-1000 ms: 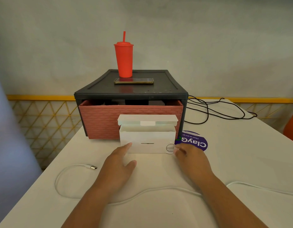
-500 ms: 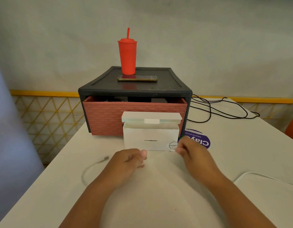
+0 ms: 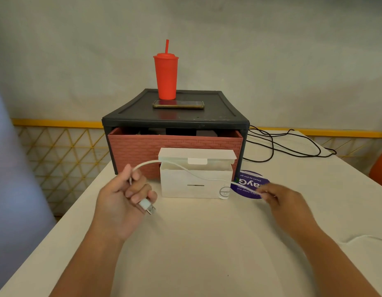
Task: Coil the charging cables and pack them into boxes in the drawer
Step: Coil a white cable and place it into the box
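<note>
My left hand is lifted above the table and grips the plug end of a white charging cable, with the USB plug sticking out below my fingers. The cable arcs to the right in front of a small white box whose lid flap stands open. My right hand pinches the cable further along, to the right of the box. More of the same cable lies on the table at the right edge. Behind the box, the brick-patterned drawer of a black cabinet is slightly open.
A red cup with a straw and a phone sit on top of the cabinet. A black cable lies tangled on the table at the back right. A purple round sticker is on the table beside the box.
Both hands have picked the white cable up off the table. My left hand now grips the plug end and has risen; my right hand pinches the cable and holds it stretched across the box front.
</note>
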The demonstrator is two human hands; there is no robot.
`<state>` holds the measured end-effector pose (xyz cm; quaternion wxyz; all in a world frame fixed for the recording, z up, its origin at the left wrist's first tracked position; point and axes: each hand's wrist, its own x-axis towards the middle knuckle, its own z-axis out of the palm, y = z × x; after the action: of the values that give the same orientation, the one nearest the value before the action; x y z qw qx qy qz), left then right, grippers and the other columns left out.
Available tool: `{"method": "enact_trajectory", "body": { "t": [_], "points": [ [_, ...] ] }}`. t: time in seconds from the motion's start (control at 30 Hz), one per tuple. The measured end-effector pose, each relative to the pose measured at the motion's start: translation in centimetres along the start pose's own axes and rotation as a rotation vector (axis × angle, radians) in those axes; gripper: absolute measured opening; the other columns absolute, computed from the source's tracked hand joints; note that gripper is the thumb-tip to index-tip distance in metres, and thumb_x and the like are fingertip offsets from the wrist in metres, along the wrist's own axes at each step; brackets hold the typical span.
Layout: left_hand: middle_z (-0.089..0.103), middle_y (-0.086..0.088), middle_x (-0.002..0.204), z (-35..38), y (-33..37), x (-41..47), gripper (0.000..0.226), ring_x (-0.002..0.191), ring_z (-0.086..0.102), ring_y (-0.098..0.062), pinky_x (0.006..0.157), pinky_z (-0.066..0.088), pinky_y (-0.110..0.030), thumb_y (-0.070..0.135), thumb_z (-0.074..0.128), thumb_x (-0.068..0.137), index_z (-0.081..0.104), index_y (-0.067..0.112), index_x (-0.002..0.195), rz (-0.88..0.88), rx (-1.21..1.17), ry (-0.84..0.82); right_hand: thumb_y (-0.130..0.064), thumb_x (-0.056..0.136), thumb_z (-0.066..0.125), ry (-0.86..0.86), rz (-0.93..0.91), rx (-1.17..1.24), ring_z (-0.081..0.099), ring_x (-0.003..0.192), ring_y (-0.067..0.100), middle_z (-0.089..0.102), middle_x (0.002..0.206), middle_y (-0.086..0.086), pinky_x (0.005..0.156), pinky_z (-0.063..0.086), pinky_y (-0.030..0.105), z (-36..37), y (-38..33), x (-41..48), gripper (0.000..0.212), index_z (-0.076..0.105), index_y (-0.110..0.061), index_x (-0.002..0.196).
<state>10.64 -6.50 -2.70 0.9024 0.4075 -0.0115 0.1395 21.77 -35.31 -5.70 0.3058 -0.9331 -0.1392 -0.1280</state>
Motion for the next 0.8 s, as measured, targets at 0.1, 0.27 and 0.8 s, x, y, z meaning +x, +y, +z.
{"method": "enact_trajectory", "body": {
  "t": [0.1,0.27,0.8],
  "points": [
    [0.026,0.009,0.042,0.6,-0.1,0.1,0.02,0.034,0.027,-0.005,0.043,0.041,-0.018,0.031,0.061,0.069,0.053,0.018,0.057,-0.042,-0.116,0.072,-0.017,0.092,0.053,-0.195,-0.141,-0.075,0.058,0.096,0.008,0.065,0.104,-0.014,0.078,0.039,0.016,1.3,-1.7,-0.6,0.027,0.064,-0.027,0.114],
    [0.022,0.007,0.042,2.0,-2.1,0.0,0.025,0.032,0.023,-0.005,0.04,0.036,-0.018,0.027,0.05,0.079,0.054,0.014,0.058,-0.28,-0.01,0.076,-0.034,0.093,0.05,-0.304,-0.236,0.234,0.054,0.081,0.001,0.054,0.084,-0.021,0.079,0.043,0.017,2.8,-5.8,-2.4,0.035,0.049,-0.036,0.128],
    [0.073,0.005,0.08,2.8,-3.6,0.3,0.014,0.08,0.07,-0.005,0.078,0.057,-0.028,0.009,0.045,0.093,0.057,0.016,0.089,0.067,-0.207,0.242,-0.038,0.099,0.024,-0.357,-0.578,-0.189,0.055,0.095,0.027,0.059,0.105,0.003,0.074,0.043,0.033,3.3,-9.4,-4.2,0.037,0.049,-0.02,0.12]
  ]
}}
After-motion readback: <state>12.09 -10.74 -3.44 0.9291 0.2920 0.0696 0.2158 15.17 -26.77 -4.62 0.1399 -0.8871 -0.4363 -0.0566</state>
